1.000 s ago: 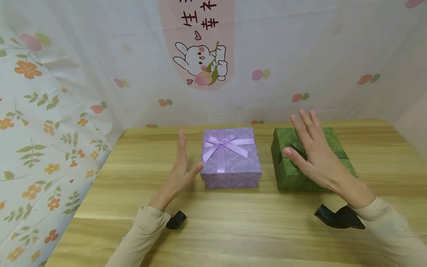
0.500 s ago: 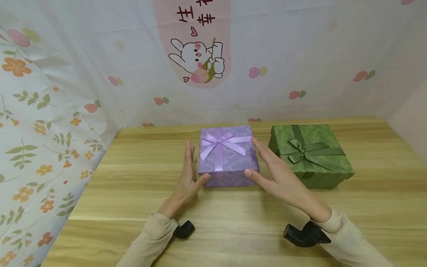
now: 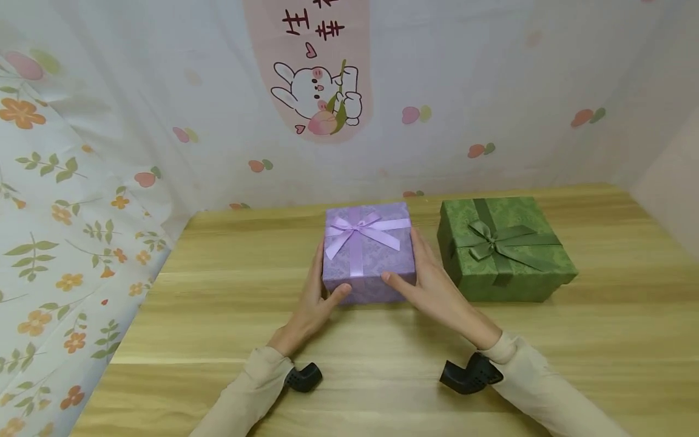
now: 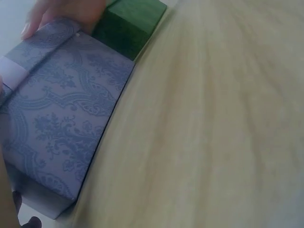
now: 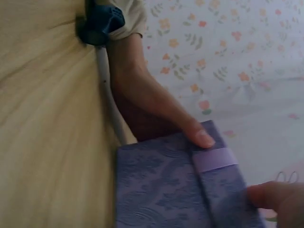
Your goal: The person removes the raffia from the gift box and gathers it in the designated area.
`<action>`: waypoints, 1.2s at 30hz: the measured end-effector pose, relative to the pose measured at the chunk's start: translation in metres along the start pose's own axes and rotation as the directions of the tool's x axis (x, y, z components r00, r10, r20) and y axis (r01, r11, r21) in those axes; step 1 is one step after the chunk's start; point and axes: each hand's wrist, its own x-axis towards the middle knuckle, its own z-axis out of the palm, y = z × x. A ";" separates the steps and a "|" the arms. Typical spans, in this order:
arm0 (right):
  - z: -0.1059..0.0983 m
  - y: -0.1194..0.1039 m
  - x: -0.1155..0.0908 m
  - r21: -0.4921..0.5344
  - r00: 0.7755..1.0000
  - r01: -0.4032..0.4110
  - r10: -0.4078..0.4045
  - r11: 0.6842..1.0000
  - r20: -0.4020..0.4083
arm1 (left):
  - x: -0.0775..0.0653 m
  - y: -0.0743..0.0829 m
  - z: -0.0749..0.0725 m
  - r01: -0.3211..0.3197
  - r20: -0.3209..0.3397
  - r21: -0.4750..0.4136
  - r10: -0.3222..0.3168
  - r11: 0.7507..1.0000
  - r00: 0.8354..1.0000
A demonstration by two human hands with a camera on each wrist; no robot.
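Note:
A purple patterned gift box with a lilac ribbon bow on its lid sits on the wooden table, between my two hands. My left hand grips its left side, the thumb lying at the front edge of the lid; the fingers are mostly hidden behind that side. On the opposite side my right hand holds the box, thumb on the lid's front edge and fingers along the right wall. In the right wrist view the left thumb presses the lid beside the ribbon.
Right of the purple box stands a green gift box with a dark green bow, a small gap apart from it. A white printed cloth hangs behind the wooden table. Black devices sit at both wrists.
My right hand has come left from over the green box to the purple box's right side. My left hand has closed in against its left side. The head view has shifted slightly.

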 end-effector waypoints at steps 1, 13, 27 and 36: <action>0.003 0.002 0.001 0.021 1.000 -0.014 0.014 1.000 -0.007 | 0.000 -0.005 0.000 0.000 -0.003 0.003 0.000 1.000 1.000; 0.021 0.015 -0.003 0.119 0.989 -0.025 0.042 0.993 -0.145 | -0.002 0.007 0.001 -0.015 -0.042 -0.001 0.015 1.000 0.999; 0.050 0.039 -0.013 0.328 0.962 0.121 -0.030 0.937 -0.271 | -0.001 0.024 -0.001 -0.041 -0.050 0.027 0.042 0.999 0.998; 0.052 0.042 -0.015 0.257 0.953 0.125 -0.044 0.958 -0.299 | -0.002 0.021 0.000 -0.074 -0.052 -0.015 0.073 0.997 0.996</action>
